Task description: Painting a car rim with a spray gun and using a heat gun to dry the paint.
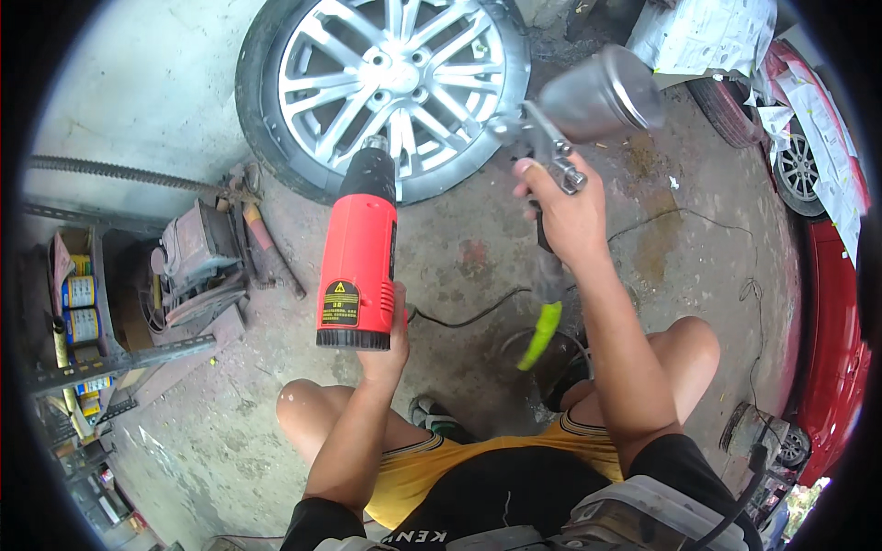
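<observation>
While aimed wheelward, spray gun [560, 138] within right-hand fingers [528, 174].

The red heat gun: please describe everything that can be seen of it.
The heat gun has a red plastic body, a black front section and a metal nozzle aimed at the silver alloy wheel. A yellow warning label sits near its black rear vent. The left hand grips it from below; a black cord trails on the concrete floor.

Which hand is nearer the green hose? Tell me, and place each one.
Right. The right hand, gripping the spray gun, is just above the green hose. The left hand, holding the red heat gun, sits farther off to its left.
</observation>
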The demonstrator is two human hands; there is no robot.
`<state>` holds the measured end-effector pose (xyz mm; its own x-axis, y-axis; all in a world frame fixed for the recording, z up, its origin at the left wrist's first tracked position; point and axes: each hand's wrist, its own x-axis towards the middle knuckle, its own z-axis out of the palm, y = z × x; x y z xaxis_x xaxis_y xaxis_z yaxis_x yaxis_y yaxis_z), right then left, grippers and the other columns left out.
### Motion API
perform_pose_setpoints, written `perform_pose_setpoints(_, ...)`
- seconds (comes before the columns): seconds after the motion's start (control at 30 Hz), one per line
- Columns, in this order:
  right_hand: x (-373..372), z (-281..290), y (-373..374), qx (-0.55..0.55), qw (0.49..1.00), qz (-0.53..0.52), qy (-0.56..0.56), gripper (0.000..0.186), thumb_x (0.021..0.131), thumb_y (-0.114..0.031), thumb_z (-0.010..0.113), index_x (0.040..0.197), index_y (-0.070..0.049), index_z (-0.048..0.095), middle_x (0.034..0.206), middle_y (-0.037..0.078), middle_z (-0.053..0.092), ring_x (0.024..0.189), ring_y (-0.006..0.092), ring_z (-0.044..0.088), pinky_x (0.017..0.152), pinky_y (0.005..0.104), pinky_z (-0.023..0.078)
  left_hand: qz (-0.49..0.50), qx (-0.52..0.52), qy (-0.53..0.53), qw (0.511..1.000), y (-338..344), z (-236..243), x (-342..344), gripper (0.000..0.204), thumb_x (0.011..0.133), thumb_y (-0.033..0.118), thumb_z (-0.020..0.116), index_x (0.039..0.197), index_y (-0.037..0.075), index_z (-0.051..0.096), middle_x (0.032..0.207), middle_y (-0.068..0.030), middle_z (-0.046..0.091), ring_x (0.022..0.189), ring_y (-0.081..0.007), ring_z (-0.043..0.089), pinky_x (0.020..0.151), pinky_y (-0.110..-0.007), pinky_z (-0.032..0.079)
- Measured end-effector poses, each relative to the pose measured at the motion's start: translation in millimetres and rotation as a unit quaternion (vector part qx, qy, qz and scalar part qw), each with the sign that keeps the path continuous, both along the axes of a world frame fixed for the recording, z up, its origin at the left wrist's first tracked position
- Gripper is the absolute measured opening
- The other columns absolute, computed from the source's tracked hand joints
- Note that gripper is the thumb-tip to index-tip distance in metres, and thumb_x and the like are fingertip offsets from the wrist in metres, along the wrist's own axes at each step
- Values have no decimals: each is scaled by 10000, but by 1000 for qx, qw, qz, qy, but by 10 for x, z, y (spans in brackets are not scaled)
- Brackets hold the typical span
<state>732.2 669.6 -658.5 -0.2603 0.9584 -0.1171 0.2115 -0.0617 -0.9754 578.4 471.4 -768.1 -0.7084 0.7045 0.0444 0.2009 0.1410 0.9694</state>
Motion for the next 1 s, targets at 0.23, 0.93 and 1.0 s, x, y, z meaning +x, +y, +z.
perform_pose_setpoints(0.23,336,262,354,-54,994,84,36,314,948,-261,711,1174,-55,639,1075,40,730,922,100,664,655,277,519,0,-12,-53,998,364,221,189,186,973,199,688,935,33,612,743,-5,552,650,-128,512,601,-318,430)
perform_pose_setpoints(0.93,969,-485,1241,-246,951,89,168,368,973,-219,681,1301,-93,572,1065,-1,647,927,99,630,626,275,516,122,-83,311,939,1413,523,952,171,948,174,694,895,44,597,752,9,541,633,-99,485,574,-286,410)
perform_pose_setpoints(1.0,959,-476,1279,-245,949,115,161,370,976,-228,679,1305,-95,572,1062,-1,647,923,99,629,611,269,512,136,-96,365,916,1497,633,965,195,956,185,690,871,49,580,744,3,535,634,-106,474,584,-298,410)
